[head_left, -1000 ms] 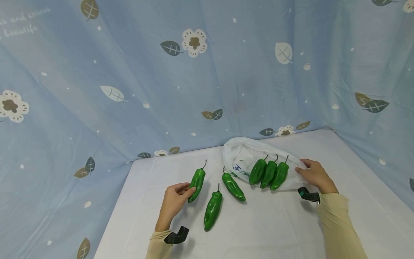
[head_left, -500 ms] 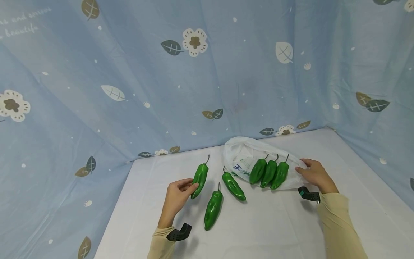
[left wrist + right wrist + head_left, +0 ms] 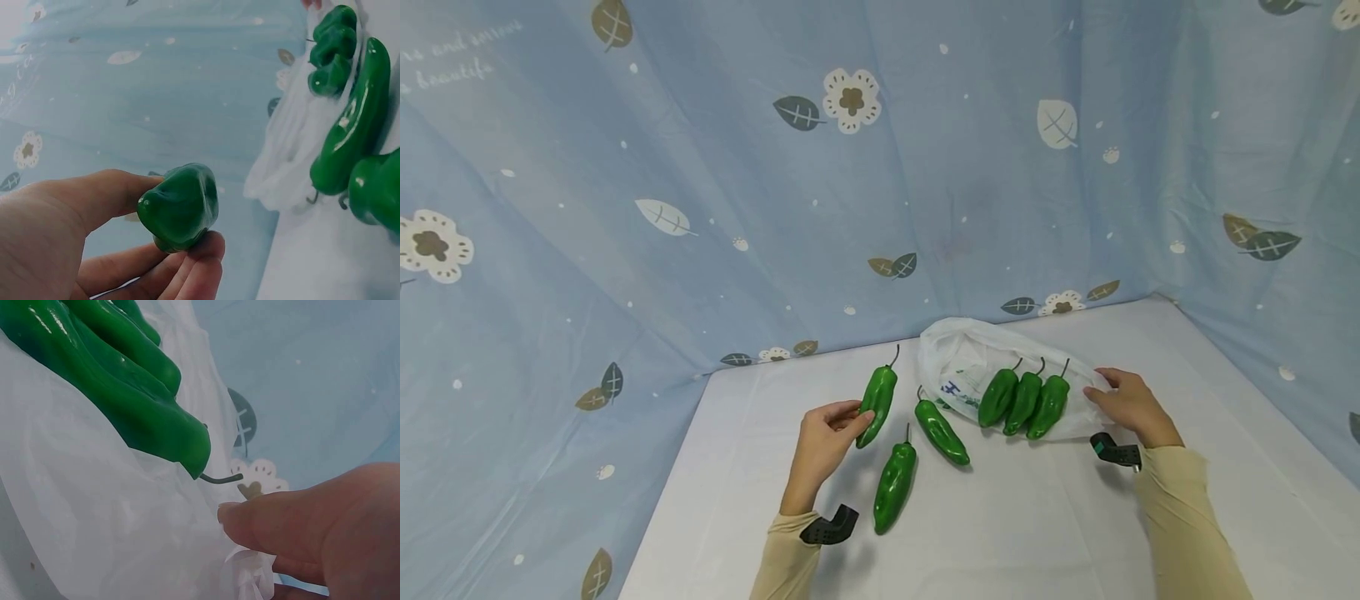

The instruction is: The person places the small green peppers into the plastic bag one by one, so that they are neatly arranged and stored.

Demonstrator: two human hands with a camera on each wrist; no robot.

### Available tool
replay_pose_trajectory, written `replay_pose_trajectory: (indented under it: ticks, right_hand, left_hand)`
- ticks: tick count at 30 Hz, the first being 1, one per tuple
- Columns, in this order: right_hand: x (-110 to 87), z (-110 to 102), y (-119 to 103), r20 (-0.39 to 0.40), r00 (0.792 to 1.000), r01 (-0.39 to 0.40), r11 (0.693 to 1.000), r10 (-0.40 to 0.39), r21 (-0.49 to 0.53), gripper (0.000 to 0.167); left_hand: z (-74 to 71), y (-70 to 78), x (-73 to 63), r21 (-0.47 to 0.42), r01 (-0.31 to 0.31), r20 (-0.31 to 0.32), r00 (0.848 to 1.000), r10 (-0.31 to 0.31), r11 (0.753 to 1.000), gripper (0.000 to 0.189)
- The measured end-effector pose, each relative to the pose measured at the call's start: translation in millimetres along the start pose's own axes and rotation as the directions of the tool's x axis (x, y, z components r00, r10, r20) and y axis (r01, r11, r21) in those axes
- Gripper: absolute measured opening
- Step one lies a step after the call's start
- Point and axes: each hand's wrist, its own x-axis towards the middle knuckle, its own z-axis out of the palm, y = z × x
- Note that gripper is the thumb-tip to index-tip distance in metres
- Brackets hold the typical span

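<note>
My left hand (image 3: 829, 442) pinches a green pepper (image 3: 878, 396) between thumb and fingers, its stem pointing up and away. The left wrist view shows that pepper's blunt tip (image 3: 178, 209) end-on above the fingertips. At the right end of a white plastic bag (image 3: 958, 354), my right hand (image 3: 1131, 404) grips the gathered plastic; in the right wrist view the thumb (image 3: 275, 525) lies over the bunched bag. Three green peppers (image 3: 1024, 402) lie side by side on the bag. Two more, a nearer pepper (image 3: 895, 490) and a slanted pepper (image 3: 942, 432), rest on the table between the hands.
The white-covered table (image 3: 1000, 533) runs back to a blue patterned curtain (image 3: 880, 183), which also hangs along both sides. Each forearm has a long sleeve and a black wrist-worn camera mount (image 3: 831, 527).
My left hand has moved right and away from me, carrying its pepper closer to the bag. The right hand, the bag and the other peppers stay put.
</note>
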Motion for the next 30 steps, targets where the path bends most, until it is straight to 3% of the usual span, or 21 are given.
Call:
replay_pose_trajectory:
  ticks: [30]
  right_hand:
    - [-1.4,-1,-3,0.001,1.000,0.002,1.000,-0.002,-0.004,0.072]
  left_hand:
    - [24.8,27.8,27.8,-0.029,-0.108,0.022,0.994,0.109,0.994,0.038]
